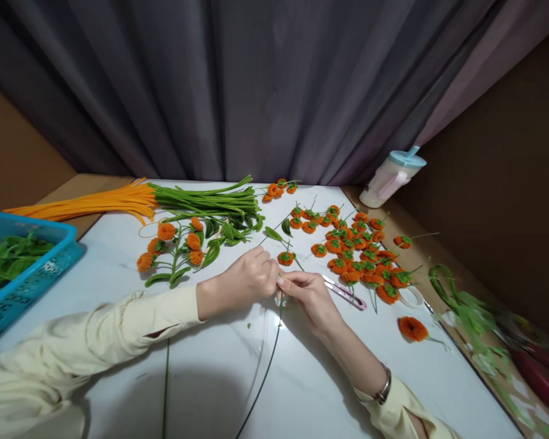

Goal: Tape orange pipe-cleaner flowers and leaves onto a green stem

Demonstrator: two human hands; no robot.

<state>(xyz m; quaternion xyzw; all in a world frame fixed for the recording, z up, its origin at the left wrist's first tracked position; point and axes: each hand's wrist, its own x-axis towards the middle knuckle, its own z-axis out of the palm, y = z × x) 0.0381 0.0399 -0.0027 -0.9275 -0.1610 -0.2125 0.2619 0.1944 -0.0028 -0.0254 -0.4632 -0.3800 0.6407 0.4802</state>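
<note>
A long thin dark green wire (271,355) curves from between my hands down to the front of the table, and its other part shows beyond my knuckles. My left hand (255,275) is closed in a fist around it. Thumb and fingers of my right hand (310,296) pinch at the same spot, touching the left; what sits exactly between the fingertips is mostly hidden. Just beyond the hands lies an orange pumpkin-like chenille piece (285,258) with a green top. A pink-handled craft knife (348,295) lies right of my right hand.
Many similar orange pieces (350,259) spread at right. A finished-looking orange sprig (176,253) lies left, before green (205,200) and orange chenille stems (86,202). A blue basket (59,268) of green leaves stands far left, a tumbler (392,178) back right, a tape roll (412,297) nearer.
</note>
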